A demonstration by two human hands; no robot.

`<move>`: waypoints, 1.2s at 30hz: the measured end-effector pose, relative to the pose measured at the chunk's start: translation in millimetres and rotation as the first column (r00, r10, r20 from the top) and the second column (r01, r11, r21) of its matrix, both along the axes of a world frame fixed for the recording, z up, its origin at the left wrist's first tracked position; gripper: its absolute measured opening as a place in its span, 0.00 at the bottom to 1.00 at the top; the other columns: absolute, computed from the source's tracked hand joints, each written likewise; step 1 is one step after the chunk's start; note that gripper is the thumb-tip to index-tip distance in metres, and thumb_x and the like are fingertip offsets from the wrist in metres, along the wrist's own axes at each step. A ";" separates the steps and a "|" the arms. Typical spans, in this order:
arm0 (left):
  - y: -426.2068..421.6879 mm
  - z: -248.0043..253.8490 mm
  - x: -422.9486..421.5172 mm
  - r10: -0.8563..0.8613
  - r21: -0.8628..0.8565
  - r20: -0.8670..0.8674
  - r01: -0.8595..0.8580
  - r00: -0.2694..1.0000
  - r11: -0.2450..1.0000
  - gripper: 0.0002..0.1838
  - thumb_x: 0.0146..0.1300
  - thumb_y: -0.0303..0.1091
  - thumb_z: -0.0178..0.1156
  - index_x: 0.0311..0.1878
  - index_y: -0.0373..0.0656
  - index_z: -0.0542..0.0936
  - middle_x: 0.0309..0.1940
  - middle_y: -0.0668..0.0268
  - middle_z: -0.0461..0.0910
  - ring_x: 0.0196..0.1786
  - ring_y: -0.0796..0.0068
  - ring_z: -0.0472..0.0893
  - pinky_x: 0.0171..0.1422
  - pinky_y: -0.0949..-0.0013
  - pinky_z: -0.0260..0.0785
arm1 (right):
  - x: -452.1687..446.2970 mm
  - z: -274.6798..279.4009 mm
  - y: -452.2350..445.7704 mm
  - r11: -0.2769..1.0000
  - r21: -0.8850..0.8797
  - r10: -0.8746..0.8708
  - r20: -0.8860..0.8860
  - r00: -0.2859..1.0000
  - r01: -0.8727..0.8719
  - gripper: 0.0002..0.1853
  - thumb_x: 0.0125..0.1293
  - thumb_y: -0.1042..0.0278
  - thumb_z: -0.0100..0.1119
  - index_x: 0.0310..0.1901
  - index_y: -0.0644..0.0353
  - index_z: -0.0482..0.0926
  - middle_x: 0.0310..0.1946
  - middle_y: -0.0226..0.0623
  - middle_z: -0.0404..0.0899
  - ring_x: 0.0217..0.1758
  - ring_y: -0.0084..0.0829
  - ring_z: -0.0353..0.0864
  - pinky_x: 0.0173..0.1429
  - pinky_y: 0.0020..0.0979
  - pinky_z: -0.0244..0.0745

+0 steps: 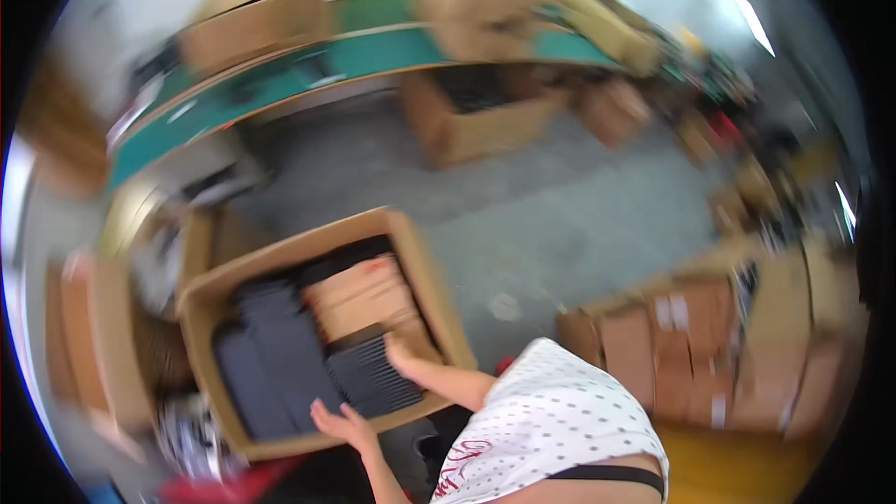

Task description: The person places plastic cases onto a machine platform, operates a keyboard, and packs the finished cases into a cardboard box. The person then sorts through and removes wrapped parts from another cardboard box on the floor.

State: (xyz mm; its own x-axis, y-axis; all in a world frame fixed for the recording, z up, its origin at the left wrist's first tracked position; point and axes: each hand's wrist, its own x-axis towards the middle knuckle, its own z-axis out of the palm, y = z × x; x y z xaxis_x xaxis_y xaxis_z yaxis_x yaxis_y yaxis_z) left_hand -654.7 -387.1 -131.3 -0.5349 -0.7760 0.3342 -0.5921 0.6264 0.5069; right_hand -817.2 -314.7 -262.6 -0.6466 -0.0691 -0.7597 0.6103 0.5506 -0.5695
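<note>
A large open cardboard box (443, 303) stands on the floor, holding stacks of dark grey flat pieces (280, 345), a tan cardboard piece (364, 299) and a dark ribbed stack (375, 375). My left hand (343, 425) is over the box's near edge, fingers spread, nothing in it. Beside the ribbed stack's upper right side is my right hand (403, 357); its fingers are blurred, and whether they touch or grip the stack is unclear.
A long green-topped bench (373, 54) runs across the back with cardboard boxes (261, 28) on it. Another open box (490, 131) stands below it. Packed cartons (691, 336) are at the right, more cardboard (112, 345) at the left.
</note>
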 end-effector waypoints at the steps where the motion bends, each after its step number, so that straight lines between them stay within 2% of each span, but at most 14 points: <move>1: 11.6 27.5 8.3 0.038 0.086 -0.057 -0.033 0.998 0.996 0.26 0.61 0.40 0.48 0.58 0.33 0.61 0.57 0.51 0.60 0.61 0.52 0.57 0.65 0.54 0.46 | 3.0 -0.6 7.8 0.989 -0.126 0.088 0.091 0.992 -0.076 0.32 0.66 0.42 0.28 0.52 0.64 0.69 0.52 0.49 0.69 0.57 0.42 0.66 0.59 0.40 0.60; 2: 23.7 55.6 11.6 0.113 0.166 -0.121 -0.092 0.986 0.982 0.25 0.58 0.35 0.50 0.56 0.32 0.62 0.55 0.51 0.62 0.61 0.53 0.58 0.64 0.55 0.46 | 5.7 -27.7 17.4 0.905 -0.418 0.060 0.309 0.949 0.079 0.33 0.64 0.40 0.31 0.57 0.62 0.64 0.55 0.45 0.67 0.56 0.40 0.67 0.60 0.42 0.60; 5: 45.0 91.4 56.8 0.290 0.290 -0.170 -0.234 0.942 0.928 0.24 0.52 0.26 0.51 0.55 0.34 0.63 0.51 0.52 0.65 0.58 0.53 0.61 0.62 0.57 0.50 | -4.1 -46.6 37.8 0.875 -0.481 0.197 0.457 0.868 0.055 0.39 0.60 0.36 0.37 0.64 0.60 0.51 0.66 0.39 0.49 0.67 0.38 0.50 0.68 0.40 0.42; 11: 109.1 131.4 170.5 0.633 0.305 -0.146 -0.574 0.760 0.760 0.24 0.54 0.23 0.50 0.56 0.40 0.64 0.46 0.56 0.68 0.48 0.61 0.72 0.49 0.67 0.68 | -11.2 24.9 1.2 0.899 -0.417 0.356 0.509 0.784 -0.137 0.40 0.56 0.32 0.25 0.65 0.53 0.50 0.65 0.36 0.51 0.67 0.42 0.49 0.67 0.49 0.46; 16: 196.3 142.0 235.6 0.928 0.408 -0.134 -0.834 0.347 0.370 0.15 0.55 0.23 0.48 0.48 0.40 0.72 0.35 0.59 0.76 0.40 0.66 0.77 0.45 0.69 0.69 | -3.2 60.4 -18.5 0.868 -0.204 0.445 -0.086 0.892 -0.453 0.33 0.60 0.47 0.39 0.59 0.66 0.59 0.60 0.48 0.59 0.61 0.47 0.60 0.63 0.43 0.56; 21: 252.5 144.7 261.3 0.988 0.473 -0.155 -0.877 0.006 0.080 0.09 0.55 0.22 0.48 0.36 0.37 0.77 0.30 0.60 0.78 0.33 0.70 0.79 0.39 0.72 0.70 | 105.6 149.9 -77.9 0.581 -0.124 0.409 -0.809 0.421 -0.804 0.28 0.60 0.56 0.45 0.55 0.72 0.63 0.57 0.54 0.62 0.57 0.49 0.64 0.61 0.40 0.60; 23: 264.0 142.1 278.3 0.986 0.507 -0.163 -0.854 0.043 0.120 0.09 0.55 0.22 0.48 0.36 0.37 0.77 0.30 0.60 0.78 0.34 0.70 0.79 0.39 0.72 0.70 | 140.1 148.8 -105.5 0.435 0.028 0.264 -0.959 0.098 -0.900 0.22 0.56 0.75 0.52 0.51 0.77 0.65 0.51 0.59 0.67 0.52 0.46 0.69 0.59 0.35 0.63; 25: 264.6 147.1 301.1 0.980 0.514 -0.135 -0.836 0.144 0.193 0.09 0.54 0.21 0.47 0.35 0.37 0.77 0.30 0.61 0.78 0.34 0.70 0.80 0.40 0.72 0.71 | 198.8 186.3 -119.6 0.301 -0.257 0.313 -0.883 0.350 -0.918 0.21 0.58 0.77 0.50 0.53 0.75 0.65 0.51 0.54 0.68 0.53 0.40 0.70 0.59 0.32 0.63; 28: 252.7 144.1 343.4 0.954 0.597 -0.202 -0.744 0.223 0.300 0.09 0.54 0.21 0.48 0.35 0.37 0.77 0.31 0.61 0.78 0.36 0.71 0.80 0.42 0.73 0.71 | 271.2 224.7 -139.2 0.093 -0.372 0.376 -0.846 0.378 -0.924 0.16 0.60 0.74 0.46 0.51 0.69 0.68 0.48 0.44 0.69 0.50 0.34 0.69 0.56 0.29 0.63; 29: 243.8 132.7 359.7 0.914 0.622 -0.323 -0.672 0.246 0.401 0.09 0.54 0.21 0.48 0.36 0.37 0.77 0.33 0.60 0.78 0.38 0.70 0.79 0.44 0.73 0.70 | 283.4 219.8 -159.7 0.022 -0.238 0.345 -0.910 0.231 -0.971 0.15 0.60 0.72 0.48 0.49 0.68 0.70 0.43 0.42 0.72 0.45 0.32 0.72 0.53 0.28 0.65; 31: 208.3 143.0 400.4 0.843 0.480 -0.336 -0.694 0.420 0.537 0.08 0.54 0.23 0.49 0.37 0.37 0.76 0.33 0.60 0.78 0.38 0.67 0.78 0.45 0.69 0.69 | 340.1 257.9 -168.9 -0.054 -0.429 0.485 -0.801 0.352 -0.902 0.14 0.60 0.70 0.50 0.46 0.69 0.71 0.40 0.39 0.75 0.43 0.28 0.73 0.50 0.26 0.66; 32: 181.7 135.6 423.2 0.779 0.358 -0.404 -0.700 0.479 0.617 0.09 0.55 0.24 0.49 0.38 0.37 0.76 0.34 0.59 0.77 0.38 0.65 0.77 0.44 0.68 0.69 | 351.3 253.2 -193.8 -0.167 -0.299 0.438 -0.876 0.201 -0.939 0.14 0.61 0.69 0.49 0.45 0.69 0.72 0.40 0.38 0.75 0.43 0.28 0.73 0.50 0.27 0.67; 33: 153.5 151.0 441.8 0.867 0.448 -0.208 -0.744 0.453 0.496 0.10 0.55 0.25 0.50 0.40 0.37 0.76 0.34 0.58 0.77 0.38 0.64 0.77 0.46 0.68 0.69 | 363.6 243.5 -216.9 -0.185 -0.250 0.429 -0.890 0.151 -0.950 0.14 0.61 0.68 0.49 0.45 0.69 0.72 0.40 0.39 0.75 0.43 0.28 0.73 0.50 0.27 0.66; 36: 30.9 70.3 495.5 0.829 0.221 -0.488 -0.880 0.274 0.421 0.23 0.51 0.30 0.52 0.52 0.35 0.68 0.50 0.50 0.68 0.56 0.55 0.66 0.61 0.61 0.57 | 406.7 202.5 -293.1 -0.233 -0.389 0.669 -0.729 0.143 -0.891 0.16 0.63 0.65 0.46 0.47 0.67 0.73 0.40 0.39 0.76 0.43 0.28 0.72 0.49 0.28 0.66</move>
State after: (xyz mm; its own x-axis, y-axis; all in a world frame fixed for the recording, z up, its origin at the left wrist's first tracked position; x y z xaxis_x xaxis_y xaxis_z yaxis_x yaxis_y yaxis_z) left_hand -159.3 -356.2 -61.0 0.6657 -0.6472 0.3715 -0.5165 -0.0402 0.8554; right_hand -410.5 -607.8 -60.1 0.2956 -0.9527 0.0706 -0.1584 -0.1217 -0.9799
